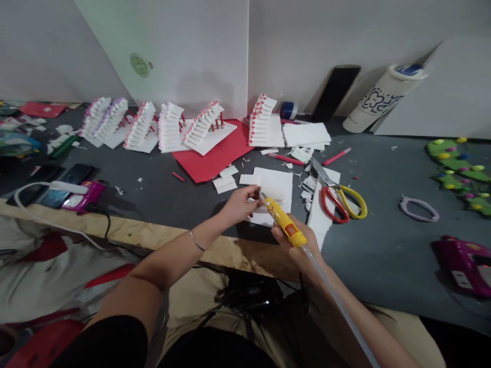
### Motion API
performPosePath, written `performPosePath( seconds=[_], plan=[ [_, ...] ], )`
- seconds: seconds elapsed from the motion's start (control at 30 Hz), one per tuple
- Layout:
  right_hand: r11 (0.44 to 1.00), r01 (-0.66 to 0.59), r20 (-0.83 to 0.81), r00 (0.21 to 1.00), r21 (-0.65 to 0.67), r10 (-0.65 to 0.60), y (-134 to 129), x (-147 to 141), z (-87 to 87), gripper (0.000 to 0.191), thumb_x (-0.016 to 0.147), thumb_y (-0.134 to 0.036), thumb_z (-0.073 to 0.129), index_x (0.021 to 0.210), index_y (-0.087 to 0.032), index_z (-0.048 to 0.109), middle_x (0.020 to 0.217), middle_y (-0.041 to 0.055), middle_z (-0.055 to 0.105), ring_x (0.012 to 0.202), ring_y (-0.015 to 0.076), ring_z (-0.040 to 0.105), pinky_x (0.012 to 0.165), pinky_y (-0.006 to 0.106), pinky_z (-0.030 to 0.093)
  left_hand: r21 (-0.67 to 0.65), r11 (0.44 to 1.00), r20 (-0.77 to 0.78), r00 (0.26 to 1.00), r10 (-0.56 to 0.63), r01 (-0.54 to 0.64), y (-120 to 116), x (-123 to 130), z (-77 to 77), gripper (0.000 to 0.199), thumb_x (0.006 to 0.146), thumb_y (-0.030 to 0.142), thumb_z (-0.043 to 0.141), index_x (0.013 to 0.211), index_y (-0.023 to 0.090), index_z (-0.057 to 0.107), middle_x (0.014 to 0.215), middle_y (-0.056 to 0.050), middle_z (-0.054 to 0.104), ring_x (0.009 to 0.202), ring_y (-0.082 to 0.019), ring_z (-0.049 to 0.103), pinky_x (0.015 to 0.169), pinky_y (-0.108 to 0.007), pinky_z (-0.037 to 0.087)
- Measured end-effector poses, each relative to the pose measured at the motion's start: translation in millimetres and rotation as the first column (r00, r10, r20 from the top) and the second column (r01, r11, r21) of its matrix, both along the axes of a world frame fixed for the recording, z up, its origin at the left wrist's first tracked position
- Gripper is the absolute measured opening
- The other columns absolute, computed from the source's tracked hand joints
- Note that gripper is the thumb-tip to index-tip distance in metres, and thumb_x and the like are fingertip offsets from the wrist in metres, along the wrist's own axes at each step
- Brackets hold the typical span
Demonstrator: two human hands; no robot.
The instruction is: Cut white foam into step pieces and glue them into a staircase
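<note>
Left hand (240, 204) pinched tight, fingertips (250, 192) closed on a small white foam piece (257, 198), and the right hand (295, 240) wrapped firmly around a yellow hot glue gun (286, 222), a long clear glue stick (337, 306) trailing out toward the lower right! The gun's metal nozzle (263, 195) sits just beside that foam piece, though whether they're touching is too close to call. Both hands are working right over a white foam sheet (278, 184) on the gray tabletop (383, 174). Over at the back right, a white insulated bottle (383, 97) with a blue lid leans tilted against a white board (307, 46), its contents hidden from view. Just right of the hands, red-and-yellow-handled scissors (337, 202) lie across a strip of white foam (318, 214), while a row of stepped white foam models (140, 125) with red sticks lines up farther back, beside a red card (210, 153).
</note>
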State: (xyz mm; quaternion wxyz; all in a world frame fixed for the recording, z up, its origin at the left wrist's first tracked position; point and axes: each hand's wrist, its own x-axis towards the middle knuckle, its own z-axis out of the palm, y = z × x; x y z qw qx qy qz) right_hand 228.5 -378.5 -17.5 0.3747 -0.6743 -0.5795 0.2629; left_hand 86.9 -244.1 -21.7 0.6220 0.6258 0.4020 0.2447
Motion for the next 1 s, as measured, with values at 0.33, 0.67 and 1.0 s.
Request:
performPosePath(
  seconds=[0.33,0.67,1.0],
  plan=[
    [0.998,-0.045,0.028,0.999,-0.048,0.047,1.8,5.4,1.4,0.025,0.089,-0.045,0.051,0.077,-0.023,0.053,0.067,0.0006,0.061,0.059,0.0158,0.057,0.057,0.026,0.041,0.004,1.0,0.003,1.0,-0.004,0.004,-1.0,-1.2,1.1,0.044,0.076,0.023,0.067,0.117,0.009,0.065,0.077,-0.001,0.064,0.049,-0.004,0.046,0.04,-0.015,0.043],
    [0.999,-0.024,0.053,0.998,-0.032,0.026,2.6,6.1,-3.0,0.028,0.089,-0.047,0.051,0.071,-0.024,0.049,0.059,-0.0015,0.058,0.052,0.0142,0.054,0.052,0.024,0.038,-0.007,1.0,0.008,1.0,0.008,-0.008,-1.0,-0.3,3.1,0.046,0.074,0.024,0.066,0.117,0.009,0.064,0.08,-0.002,0.065,0.051,-0.006,0.047,0.04,-0.016,0.043],
    [0.997,0.018,0.051,0.999,-0.073,-0.014,1.5,6.4,-0.1,0.031,0.089,-0.05,0.051,0.071,-0.024,0.052,0.055,-0.0007,0.061,0.049,0.0152,0.057,0.051,0.026,0.04,0.009,1.0,0.01,1.0,-0.021,0.021,-0.9,-0.6,6.3,0.032,0.074,0.023,0.064,0.105,0.012,0.067,0.077,-0.001,0.064,0.052,-0.006,0.048,0.04,-0.016,0.042]
  ],
)
